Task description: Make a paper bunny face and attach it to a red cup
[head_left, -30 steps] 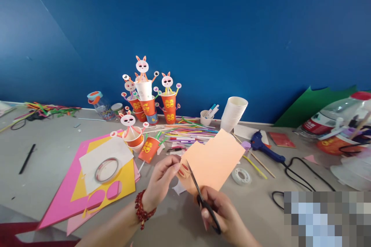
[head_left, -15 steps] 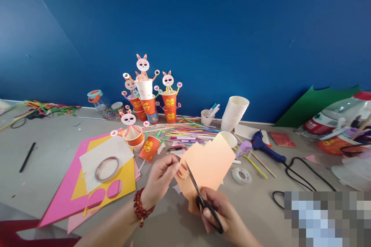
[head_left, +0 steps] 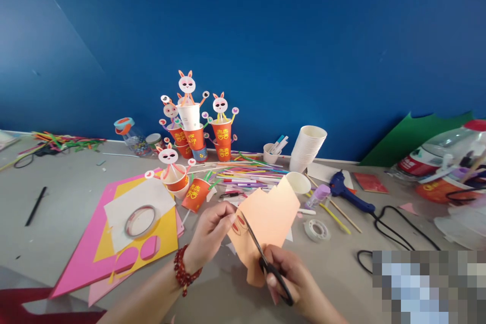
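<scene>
A sheet of peach paper (head_left: 271, 217) with a stepped, cut edge is pinched at its left side by my left hand (head_left: 212, 233). Two drawn ear shapes, orange inside, show on the paper right beside those fingertips. My right hand (head_left: 290, 276) grips black-handled scissors (head_left: 255, 237), its fingers in the loops. The blades reach up to the left and lie across the paper, close to the ear drawings. A red bead bracelet (head_left: 186, 272) circles my left wrist.
Rabbit-faced paper cups (head_left: 222, 134) stand by the blue wall. Left lie coloured sheets (head_left: 108, 223) and a tape roll (head_left: 140, 221). On the right are a white tape roll (head_left: 317, 230), a blue glue gun (head_left: 351, 195) with its cord, and stacked white cups (head_left: 308, 147).
The peach paper has turned slightly, its right corner shifting left and down. Both hands stay nearly in place, the scissors still at the ear drawings.
</scene>
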A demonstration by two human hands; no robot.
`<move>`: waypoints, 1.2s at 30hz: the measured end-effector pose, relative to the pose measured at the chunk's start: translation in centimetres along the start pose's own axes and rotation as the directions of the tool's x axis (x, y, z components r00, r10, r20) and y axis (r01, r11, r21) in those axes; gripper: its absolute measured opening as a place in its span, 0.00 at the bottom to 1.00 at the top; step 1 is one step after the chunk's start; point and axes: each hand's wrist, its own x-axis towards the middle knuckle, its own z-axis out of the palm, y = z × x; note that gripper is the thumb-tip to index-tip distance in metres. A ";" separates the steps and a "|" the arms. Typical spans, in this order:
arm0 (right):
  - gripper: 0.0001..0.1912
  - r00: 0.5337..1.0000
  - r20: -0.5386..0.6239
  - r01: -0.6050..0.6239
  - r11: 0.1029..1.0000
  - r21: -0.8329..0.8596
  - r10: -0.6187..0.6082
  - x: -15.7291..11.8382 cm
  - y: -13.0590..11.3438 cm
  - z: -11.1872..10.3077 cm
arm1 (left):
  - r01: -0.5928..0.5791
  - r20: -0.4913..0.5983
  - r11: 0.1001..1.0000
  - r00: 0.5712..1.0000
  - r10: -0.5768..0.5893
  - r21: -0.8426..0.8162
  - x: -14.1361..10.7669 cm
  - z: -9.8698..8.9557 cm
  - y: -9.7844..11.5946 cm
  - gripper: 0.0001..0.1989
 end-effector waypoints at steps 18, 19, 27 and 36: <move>0.29 0.991 0.121 0.062 0.998 0.028 -0.065 -0.1 0.1 -0.7 | 0.014 0.094 0.997 0.995 -0.021 0.077 0.1 0.2 0.5 0.14; 0.29 0.991 0.118 0.065 0.998 0.019 -0.067 -0.1 0.1 -0.7 | 0.015 0.091 0.997 0.996 -0.022 0.079 0.1 0.2 0.4 0.14; 0.30 0.995 0.078 0.066 0.996 -0.059 -0.061 -0.2 -0.2 -0.8 | 0.041 0.084 0.997 0.995 -0.046 0.059 0.1 0.3 0.2 0.13; 0.29 0.997 0.030 0.072 0.997 -0.013 -0.072 0.1 0.2 -0.8 | 0.045 0.079 0.996 0.996 -0.051 0.077 0.2 0.3 0.1 0.15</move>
